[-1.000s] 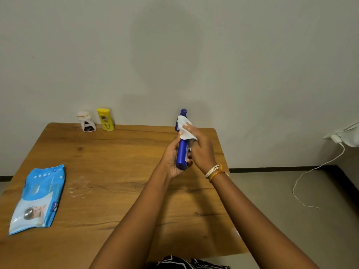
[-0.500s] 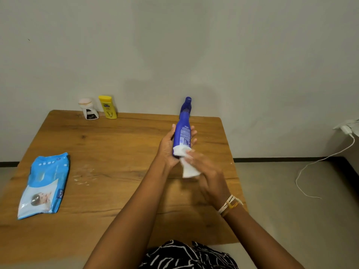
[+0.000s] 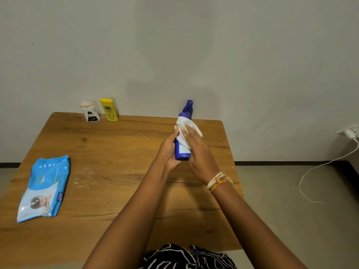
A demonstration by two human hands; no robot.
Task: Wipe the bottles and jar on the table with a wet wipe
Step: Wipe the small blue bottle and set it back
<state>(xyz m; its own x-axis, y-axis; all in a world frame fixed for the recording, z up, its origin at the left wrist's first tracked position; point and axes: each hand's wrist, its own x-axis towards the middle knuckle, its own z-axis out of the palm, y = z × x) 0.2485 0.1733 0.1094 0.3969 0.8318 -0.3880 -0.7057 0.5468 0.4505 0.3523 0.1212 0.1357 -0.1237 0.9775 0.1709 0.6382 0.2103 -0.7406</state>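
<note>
Here we see the blue bottle [image 3: 183, 144] held upright above the wooden table [image 3: 120, 152], toward two o'clock of the tabletop. The left hand [image 3: 169, 150] grasps the bottle's lower body, fingers curled round it and thumb up along its side. The right hand [image 3: 196, 150] presses the white wet wipe [image 3: 184, 126] against the bottle's upper body, fingers laid over the cloth, which wraps the shoulder below the cap. At eleven o'clock, by the wall, the white jar [image 3: 90, 111] and yellow bottle [image 3: 109, 109] stand upright just beside each other. At eight o'clock the blue wipes pack [image 3: 44, 188] lies flat. A white cable [image 3: 318, 167] trails on the floor at three o'clock.
</note>
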